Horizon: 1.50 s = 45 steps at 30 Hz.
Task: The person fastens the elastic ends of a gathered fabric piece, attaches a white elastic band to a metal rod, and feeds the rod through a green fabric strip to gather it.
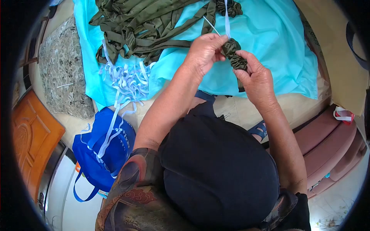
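Bunched dark green fabric [236, 57] hangs between my two hands, over a turquoise cloth [285, 50]. My left hand [206, 52] is closed at its upper end, with a thin white stick [211, 26] rising from the fingers. A pale ribbon [227, 23] runs up from the gathered fabric. On the lower right side, my right hand [255, 75] pinches the ruffled part between thumb and fingers. Long green fabric strips [146, 23] lie heaped at the upper left of the cloth. Another gathered green piece [233, 7] lies near the top.
Tangled pale ribbons [129, 79] lie on the cloth's left edge and trail into a blue bag [100, 154]. A patterned cushion [63, 69] is at left, with a wooden door [32, 142] below it. Brown padded seating [327, 142] stands at right.
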Tool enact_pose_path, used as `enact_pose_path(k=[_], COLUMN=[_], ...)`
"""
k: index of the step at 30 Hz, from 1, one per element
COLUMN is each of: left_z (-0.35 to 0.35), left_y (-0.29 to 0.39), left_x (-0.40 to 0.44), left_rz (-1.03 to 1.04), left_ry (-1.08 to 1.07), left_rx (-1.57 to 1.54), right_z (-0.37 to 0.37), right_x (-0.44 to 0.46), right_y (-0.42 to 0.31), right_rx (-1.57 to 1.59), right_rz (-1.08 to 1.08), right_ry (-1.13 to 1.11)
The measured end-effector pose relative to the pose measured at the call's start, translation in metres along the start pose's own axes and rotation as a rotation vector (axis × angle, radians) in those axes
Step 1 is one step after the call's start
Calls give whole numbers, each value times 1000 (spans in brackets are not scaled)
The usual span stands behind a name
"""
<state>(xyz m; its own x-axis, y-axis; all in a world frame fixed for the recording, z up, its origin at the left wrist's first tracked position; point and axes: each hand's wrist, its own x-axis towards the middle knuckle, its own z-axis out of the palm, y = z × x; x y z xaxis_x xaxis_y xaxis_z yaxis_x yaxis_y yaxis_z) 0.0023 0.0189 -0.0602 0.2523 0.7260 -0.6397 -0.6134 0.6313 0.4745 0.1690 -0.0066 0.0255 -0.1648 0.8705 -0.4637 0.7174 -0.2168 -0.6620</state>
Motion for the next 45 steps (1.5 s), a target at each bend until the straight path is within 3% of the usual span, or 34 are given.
enact_pose_path(k=[11,14,20,23,27,30,31,34,37,42,45], left_z=[-1,-6,-12,-23,-53,-32,-21,11,26,1,-2], left_y=[3,2,17,31,50,45,39,32,28,36,38], left_x=[0,3,3,5,11,0,-2,-12,-18,-10,-4], left_rz=[60,107,175,216,286,286,297,294,243,254,259], left_ry=[12,28,175,311,343,198,139,62,-12,138,167], left_rx=[-149,-73,-100,-97,-183,-92,-40,-32,-23,-25,-100], right_z=[-1,-3,-13,-33,-48,-48,-49,-41,-17,-13,-25], right_x=[4,8,-4,-11,-20,-9,-3,11,23,14,8], right_y=[-13,-3,-5,-10,-6,-9,-5,-26,-28,-29,-33], right_rx=[195,-67,-203,-525,-684,-631,-471,-280,-91,37,-140], right_rz=[119,54,-98,-249,-535,-370,-327,-361,-108,-13,-81], right_ry=[-92,-138,-116,-59,21,-53,-104,-37,-122,-179,-137])
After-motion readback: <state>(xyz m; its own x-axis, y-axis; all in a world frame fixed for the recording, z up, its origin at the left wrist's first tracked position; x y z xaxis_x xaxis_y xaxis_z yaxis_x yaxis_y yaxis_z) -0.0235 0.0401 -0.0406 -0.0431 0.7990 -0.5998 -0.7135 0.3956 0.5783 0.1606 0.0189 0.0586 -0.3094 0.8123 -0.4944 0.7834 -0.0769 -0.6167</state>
